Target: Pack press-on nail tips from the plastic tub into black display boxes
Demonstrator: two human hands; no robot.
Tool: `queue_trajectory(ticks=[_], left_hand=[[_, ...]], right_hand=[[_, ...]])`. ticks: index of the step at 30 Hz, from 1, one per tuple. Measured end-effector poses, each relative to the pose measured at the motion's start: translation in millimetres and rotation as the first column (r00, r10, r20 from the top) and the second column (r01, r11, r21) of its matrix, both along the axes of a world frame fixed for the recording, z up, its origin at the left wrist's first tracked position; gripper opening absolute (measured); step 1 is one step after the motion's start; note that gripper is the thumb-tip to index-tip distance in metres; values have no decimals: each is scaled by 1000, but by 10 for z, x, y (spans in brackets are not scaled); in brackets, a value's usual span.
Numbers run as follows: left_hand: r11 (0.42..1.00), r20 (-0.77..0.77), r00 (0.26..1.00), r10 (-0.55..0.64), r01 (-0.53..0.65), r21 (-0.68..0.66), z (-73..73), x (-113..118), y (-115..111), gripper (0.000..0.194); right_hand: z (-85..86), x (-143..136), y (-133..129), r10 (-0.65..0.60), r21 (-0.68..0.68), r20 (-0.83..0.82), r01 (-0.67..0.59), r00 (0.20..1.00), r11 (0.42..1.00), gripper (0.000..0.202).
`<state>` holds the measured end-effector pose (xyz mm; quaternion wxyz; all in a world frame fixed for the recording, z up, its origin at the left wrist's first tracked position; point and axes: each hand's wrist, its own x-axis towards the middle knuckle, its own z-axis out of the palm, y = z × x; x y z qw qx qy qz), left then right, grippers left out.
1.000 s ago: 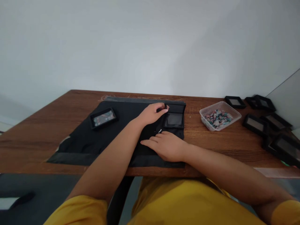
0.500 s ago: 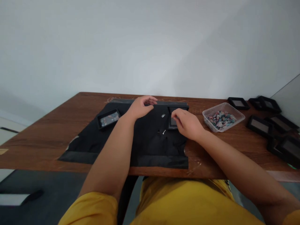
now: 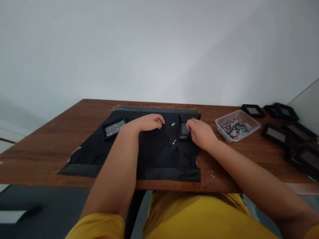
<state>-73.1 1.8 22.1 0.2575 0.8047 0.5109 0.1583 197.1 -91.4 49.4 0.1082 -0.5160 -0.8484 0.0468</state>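
Observation:
On a black mat [image 3: 154, 156], my left hand [image 3: 149, 122] hovers palm down with loosely bent fingers, and nothing shows in them. To its right lies a small silvery piece [image 3: 173, 124]. A small white piece [image 3: 174, 141] and a tiny dark piece [image 3: 168, 141] rest nearer to me. My right hand [image 3: 202, 133] reaches over the right side of an open black box [image 3: 183, 136] with its lid raised at the back. Its fingers are pinched together inside the box, and whatever is between them is hidden. Left of my left forearm sits a black windowed box [image 3: 106, 132] with small pale and coloured pieces.
A clear plastic tub [image 3: 251, 119] of multicoloured small pieces stands right of the mat. Several black windowed boxes [image 3: 276, 134] lie at the far right of the wooden table [image 3: 54, 132]. Behind the table rises a pale wall [image 3: 149, 49].
My left hand has lowered towards the mat, its fingers now bending downward. My right hand has shifted slightly right and down, uncovering more of the open box.

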Motion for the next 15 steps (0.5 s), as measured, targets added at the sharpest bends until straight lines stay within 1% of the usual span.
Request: queue_trajectory(ticks=[3, 9, 12, 15], left_hand=[[998, -43, 999, -5, 2, -65, 2, 34, 3, 26], [1000, -41, 999, -24, 24, -20, 22, 219, -34, 40], [999, -27, 999, -45, 45, -9, 3, 280, -48, 41], [998, -6, 998, -59, 59, -1, -23, 310, -48, 36]], right_hand=[[18, -9, -18, 18, -26, 27, -18, 999, 1000, 27], [-10, -17, -11, 26, -43, 29, -25, 999, 999, 27], [-36, -14, 4, 44, -46, 23, -43, 999, 998, 26], [-49, -6, 15, 67, -45, 17, -66, 998, 997, 25]])
